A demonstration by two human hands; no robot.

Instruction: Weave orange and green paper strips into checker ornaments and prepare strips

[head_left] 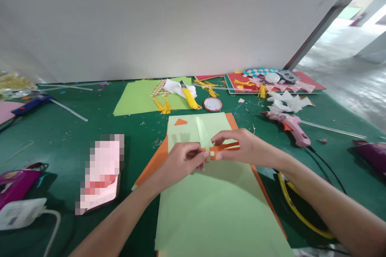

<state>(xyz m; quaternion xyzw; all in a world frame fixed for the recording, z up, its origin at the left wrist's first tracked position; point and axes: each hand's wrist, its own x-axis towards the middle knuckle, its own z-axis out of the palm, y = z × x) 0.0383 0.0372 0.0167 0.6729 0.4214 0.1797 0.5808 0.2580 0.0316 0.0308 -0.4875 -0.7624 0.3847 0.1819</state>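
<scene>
Frame centre | left hand (187, 157) pinches woven paper strips (212, 153), right hand (245, 147) pinches their orange tails (231, 145) (apparently to hold them taut) | pale-green sheet (211, 209) underneath, lower centre

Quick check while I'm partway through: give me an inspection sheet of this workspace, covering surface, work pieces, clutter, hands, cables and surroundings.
Surface: green tabletop, littered with small scraps.
Work pieces: orange and pale green paper strips, held above a pale green sheet; orange paper shows beneath it.
Clutter: pink glue gun, yellow cutter, yellow tassels, crumpled white paper, phone.
Hands: left hand and right hand both pinch the strips.
Cables: black cord from the glue gun; white cable at left.
Surroundings: grey panel behind; shiny floor at right; other people, nothing seen.
</scene>
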